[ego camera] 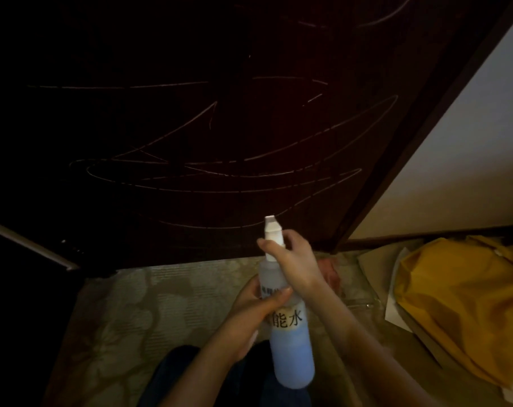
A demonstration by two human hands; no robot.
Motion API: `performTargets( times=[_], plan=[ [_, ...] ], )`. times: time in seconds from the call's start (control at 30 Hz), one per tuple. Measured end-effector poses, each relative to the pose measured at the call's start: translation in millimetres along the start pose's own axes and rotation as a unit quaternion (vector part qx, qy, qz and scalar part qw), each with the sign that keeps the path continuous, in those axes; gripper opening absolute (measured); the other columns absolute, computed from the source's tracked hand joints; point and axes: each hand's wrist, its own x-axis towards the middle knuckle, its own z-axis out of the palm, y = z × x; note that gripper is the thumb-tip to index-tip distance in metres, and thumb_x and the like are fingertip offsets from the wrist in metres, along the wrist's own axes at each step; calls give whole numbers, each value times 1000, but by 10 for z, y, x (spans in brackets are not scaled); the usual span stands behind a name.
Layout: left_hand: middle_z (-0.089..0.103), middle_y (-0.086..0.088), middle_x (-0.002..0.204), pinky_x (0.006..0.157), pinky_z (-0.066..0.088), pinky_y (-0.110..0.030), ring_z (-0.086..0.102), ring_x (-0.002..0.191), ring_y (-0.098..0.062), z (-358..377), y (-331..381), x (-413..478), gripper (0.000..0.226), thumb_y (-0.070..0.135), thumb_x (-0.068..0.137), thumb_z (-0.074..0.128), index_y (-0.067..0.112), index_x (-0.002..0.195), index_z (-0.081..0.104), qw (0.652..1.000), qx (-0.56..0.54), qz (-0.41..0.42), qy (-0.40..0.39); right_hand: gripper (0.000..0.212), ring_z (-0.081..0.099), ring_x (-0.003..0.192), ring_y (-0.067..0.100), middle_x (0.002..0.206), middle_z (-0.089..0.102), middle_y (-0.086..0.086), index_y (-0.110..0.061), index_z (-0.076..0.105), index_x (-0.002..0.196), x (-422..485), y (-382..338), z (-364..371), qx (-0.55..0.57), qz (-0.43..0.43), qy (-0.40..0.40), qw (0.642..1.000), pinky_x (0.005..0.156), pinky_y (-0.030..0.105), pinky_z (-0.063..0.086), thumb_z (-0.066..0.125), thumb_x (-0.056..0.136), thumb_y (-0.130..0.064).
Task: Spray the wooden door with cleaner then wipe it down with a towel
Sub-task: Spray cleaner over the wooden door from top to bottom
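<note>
A dark wooden door [190,127] fills the upper view, crossed by thin pale scribbled lines. In front of its lower edge I hold a clear spray bottle [293,348] with blue liquid and a white nozzle pointing at the door. My right hand [296,259] grips the bottle's neck, fingers curled round the white spray head. My left hand [255,306] grips the bottle's middle from the left, thumb across the label. A pinkish cloth [330,270] peeks out on the floor behind my right wrist, mostly hidden.
A patterned beige floor [149,312] lies below the door. A yellow fabric heap [461,306] on cardboard sits at the right by a white wall [469,142]. A pale metal bar [29,245] runs along the left. My dark-clothed legs [176,377] are below.
</note>
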Motion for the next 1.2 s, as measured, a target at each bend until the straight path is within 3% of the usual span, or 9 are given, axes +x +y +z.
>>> performTargets(
  times=[0.17, 0.33, 0.47, 0.53, 0.7, 0.77, 0.93, 1.1, 1.2],
  plan=[
    [70, 3, 107, 78, 51, -24, 64, 104, -13, -152, 13, 26, 55, 25, 63, 69, 22, 117, 57, 999, -24, 30, 18, 19, 54, 66, 4, 78, 56, -6, -19, 54, 87, 142, -49, 138, -14, -18, -33, 999, 49, 10, 37, 68, 82, -32],
    [67, -1, 112, 96, 47, -47, 60, 110, -19, -46, 66, 245, 73, 35, 48, 78, 25, 117, 57, 997, 50, 35, 42, 27, 60, 77, 6, 87, 61, -4, -16, 58, 105, 155, 53, -54, 34, -51, -15, 998, 62, 16, 46, 66, 84, -31],
    [62, 3, 118, 99, 44, -49, 55, 115, -17, 319, 69, 594, 67, 28, 54, 81, 34, 115, 54, 992, 118, 28, 16, 27, 64, 86, 15, 92, 65, 0, -19, 60, 105, 211, 212, -515, 67, -68, 56, 994, 74, 32, 53, 66, 84, -35],
    [61, 1, 119, 97, 45, -47, 54, 115, -18, 551, 2, 791, 67, 17, 62, 80, 27, 122, 50, 989, 143, 35, -6, 24, 65, 86, 13, 91, 66, -1, -22, 60, 103, 227, 364, -772, 79, -66, 88, 991, 71, 30, 54, 65, 85, -37],
    [55, 20, 93, 61, 43, -11, 51, 85, 8, 1153, -175, 1244, 58, 15, 67, 80, 32, 110, 45, 975, 200, 82, -44, 50, 66, 89, 11, 97, 68, -3, -20, 57, 113, 263, 743, -1334, 115, -27, 166, 979, 70, 29, 54, 65, 77, -54],
    [57, 19, 95, 57, 45, -8, 54, 86, 7, 1363, -293, 1453, 59, 16, 66, 81, 31, 111, 47, 969, 217, 101, -59, 46, 65, 88, 7, 98, 67, -5, -22, 56, 112, 270, 929, -1548, 120, -27, 190, 974, 68, 23, 53, 66, 78, -51],
    [60, 17, 99, 64, 48, -11, 58, 94, 3, 1695, -785, 2135, 56, 12, 62, 82, 41, 97, 49, 961, 220, 118, -120, 55, 61, 91, 1, 103, 59, -9, -24, 45, 120, 492, 1582, -1995, 52, -50, 198, 977, 69, 20, 54, 75, 75, -31],
    [62, 5, 108, 82, 50, -21, 60, 101, -4, 1865, -1259, 2845, 61, 22, 58, 82, 30, 111, 52, 957, 206, 95, -180, 76, 50, 104, -1, 116, 50, -13, -22, 42, 130, 986, 2303, -2220, -119, -63, 226, 965, 78, 15, 47, 80, 67, -39],
    [62, 13, 97, 73, 48, -11, 59, 87, 11, 1925, -1520, 3248, 47, 8, 67, 79, 32, 99, 54, 958, 186, 108, -191, 86, 48, 107, -1, 118, 48, -14, -22, 38, 133, 1278, 2654, -2317, -121, -30, 242, 962, 83, 18, 48, 83, 62, -39]
  ],
)
